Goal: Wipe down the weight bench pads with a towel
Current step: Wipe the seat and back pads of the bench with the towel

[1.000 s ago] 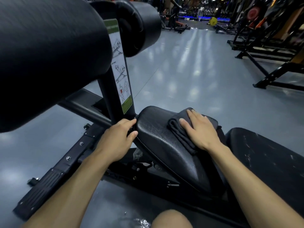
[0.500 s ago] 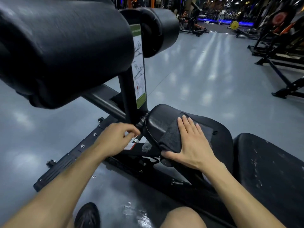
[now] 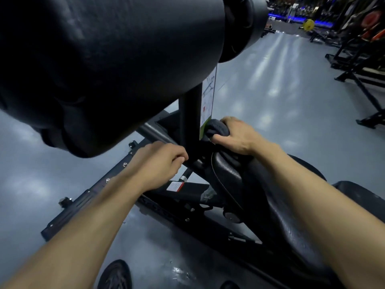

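The black seat pad [image 3: 233, 180] of the bench lies just below centre, with the back pad [image 3: 362, 197] at the far right. My right hand [image 3: 239, 135] grips a bunched dark towel [image 3: 215, 129] at the front tip of the seat pad, against the upright post [image 3: 190, 122]. My left hand [image 3: 158, 163] is curled shut at the base of that post; whether it grips the frame is unclear. A large black roller pad [image 3: 108, 65] fills the upper left, a second roller pad [image 3: 243, 26] behind it.
An instruction label [image 3: 208, 101] runs down the post. The bench's black base rail [image 3: 87, 203] stretches to the lower left over grey floor. My shoe [image 3: 116, 274] shows at the bottom. Racks and machine frames [image 3: 358, 65] stand at the right; a yellow plate [image 3: 308, 24] lies far back.
My right hand went from lying flat on the towel on the seat pad to gripping it bunched at the pad's front tip. My head moved closer under the roller pad.
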`<state>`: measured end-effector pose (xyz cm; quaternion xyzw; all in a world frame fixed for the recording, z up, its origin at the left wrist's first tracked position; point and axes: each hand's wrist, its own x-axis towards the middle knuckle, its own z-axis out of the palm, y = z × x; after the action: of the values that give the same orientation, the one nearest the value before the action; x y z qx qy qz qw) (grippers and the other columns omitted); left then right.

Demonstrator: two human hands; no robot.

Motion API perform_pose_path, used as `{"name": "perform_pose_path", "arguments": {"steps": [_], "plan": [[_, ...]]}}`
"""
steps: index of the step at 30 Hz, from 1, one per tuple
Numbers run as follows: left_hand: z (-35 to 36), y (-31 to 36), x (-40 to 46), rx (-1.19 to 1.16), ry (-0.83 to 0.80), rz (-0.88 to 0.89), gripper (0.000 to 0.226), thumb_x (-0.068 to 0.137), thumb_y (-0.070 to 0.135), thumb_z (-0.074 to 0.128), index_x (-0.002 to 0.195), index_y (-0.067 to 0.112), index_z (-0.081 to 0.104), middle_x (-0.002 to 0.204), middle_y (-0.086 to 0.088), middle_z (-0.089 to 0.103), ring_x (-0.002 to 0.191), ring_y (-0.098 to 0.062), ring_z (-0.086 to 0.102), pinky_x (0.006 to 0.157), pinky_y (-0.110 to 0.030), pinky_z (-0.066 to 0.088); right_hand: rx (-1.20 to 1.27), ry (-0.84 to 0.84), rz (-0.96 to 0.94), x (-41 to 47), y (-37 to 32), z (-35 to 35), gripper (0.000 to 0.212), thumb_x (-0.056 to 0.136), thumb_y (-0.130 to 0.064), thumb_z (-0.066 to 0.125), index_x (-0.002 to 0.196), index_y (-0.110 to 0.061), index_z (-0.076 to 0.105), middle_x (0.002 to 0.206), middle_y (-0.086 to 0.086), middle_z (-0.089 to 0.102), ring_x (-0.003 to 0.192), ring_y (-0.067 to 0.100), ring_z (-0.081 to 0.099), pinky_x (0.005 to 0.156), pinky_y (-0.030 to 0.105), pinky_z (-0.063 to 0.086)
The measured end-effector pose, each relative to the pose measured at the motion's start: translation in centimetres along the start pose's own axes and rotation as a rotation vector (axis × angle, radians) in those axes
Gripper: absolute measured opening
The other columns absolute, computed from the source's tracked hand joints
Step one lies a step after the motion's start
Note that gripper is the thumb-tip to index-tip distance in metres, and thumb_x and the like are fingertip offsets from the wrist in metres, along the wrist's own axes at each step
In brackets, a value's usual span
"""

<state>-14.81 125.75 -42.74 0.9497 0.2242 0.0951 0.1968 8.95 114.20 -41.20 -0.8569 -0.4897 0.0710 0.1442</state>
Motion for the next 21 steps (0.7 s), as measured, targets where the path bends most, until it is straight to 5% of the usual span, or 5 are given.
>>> {"name": "perform_pose_path", "arguments": {"steps": [9, 14, 18, 21], "plan": [[-1.6, -1.0, -2.0, -0.013, 0.075, 0.016, 0.023, 0.103, 0.035, 0.046, 0.112, 0.036, 0.067, 0.075, 0.019, 0.059, 0.072, 0.002, 0.053, 0.073, -0.03, 0.045, -0.055, 0.0, 0.005, -0.5, -2.0, 0.0, 0.042, 0.071, -0.055, 0.049, 0.079, -0.015, 0.058, 0.076, 0.007, 0.064, 0.078, 0.031, 0.058, 0.067, 0.037, 0.042], [-1.4, -1.5, -2.2, -0.013, 0.101, 0.024, 0.023, 0.101, 0.034, 0.047, 0.11, 0.036, 0.069, 0.08, 0.017, 0.06, 0.081, -0.007, 0.055, 0.074, -0.03, 0.042, -0.119, 0.097, -0.19, -3.2, -4.5, 1.3, 0.042, 0.077, -0.052, 0.049, 0.067, -0.012, 0.053, 0.062, 0.006, 0.056, 0.064, 0.027, 0.052, 0.062, 0.038, 0.043], [-1.2, -1.3, -2.1, -0.02, 0.089, 0.025, 0.022, 0.101, 0.034, 0.048, 0.108, 0.036, 0.069, 0.074, 0.019, 0.053, 0.083, -0.012, 0.054, 0.073, -0.032, 0.04, -0.245, 0.058, -0.467, -6.1, -6.6, 3.1, 0.038, 0.08, -0.047, 0.05, 0.064, -0.013, 0.049, 0.058, 0.002, 0.052, 0.063, 0.027, 0.048, 0.081, 0.034, 0.04], [-1.2, -1.3, -2.1, -0.022, 0.087, 0.049, 0.022, 0.101, 0.034, 0.049, 0.108, 0.036, 0.07, 0.077, 0.018, 0.057, 0.085, -0.011, 0.06, 0.076, -0.034, 0.046, -0.297, -0.042, -0.539, -7.6, -6.6, 3.4, 0.038, 0.078, -0.051, 0.053, 0.068, -0.015, 0.057, 0.07, -0.001, 0.061, 0.078, 0.021, 0.058, 0.11, 0.034, 0.036]]}}
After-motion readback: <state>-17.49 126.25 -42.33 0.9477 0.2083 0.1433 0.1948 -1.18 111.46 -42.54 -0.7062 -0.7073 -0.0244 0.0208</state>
